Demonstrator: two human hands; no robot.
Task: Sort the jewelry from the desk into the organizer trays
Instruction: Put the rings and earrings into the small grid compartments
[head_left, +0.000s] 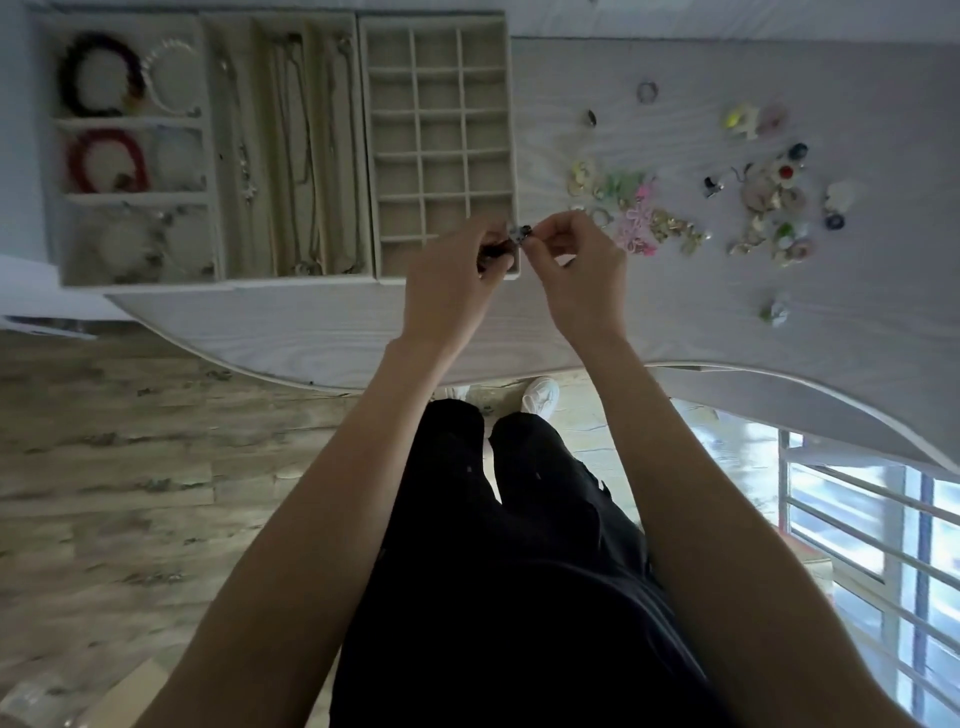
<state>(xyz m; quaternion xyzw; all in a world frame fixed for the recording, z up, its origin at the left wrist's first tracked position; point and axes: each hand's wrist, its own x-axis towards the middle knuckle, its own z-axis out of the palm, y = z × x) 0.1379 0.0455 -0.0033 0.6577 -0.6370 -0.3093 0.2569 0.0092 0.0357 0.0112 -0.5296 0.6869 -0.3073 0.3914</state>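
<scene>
Both hands meet over the near right corner of the grid tray (439, 67), a beige organizer with many small square cells. My left hand (452, 275) and my right hand (576, 265) pinch a small dark and silver jewelry piece (519, 235) between their fingertips. Something dark also shows inside my left hand's curled fingers; I cannot tell what it is. Loose earrings and rings (675, 228) lie scattered on the white desk (727, 322) to the right of the hands.
The necklace tray (291, 156) holds chains; the bracelet tray (130, 124) at the left holds bead bracelets. Single rings (648, 92) lie farther back on the desk. The desk's curved front edge runs just below my wrists. My legs and wooden floor are below.
</scene>
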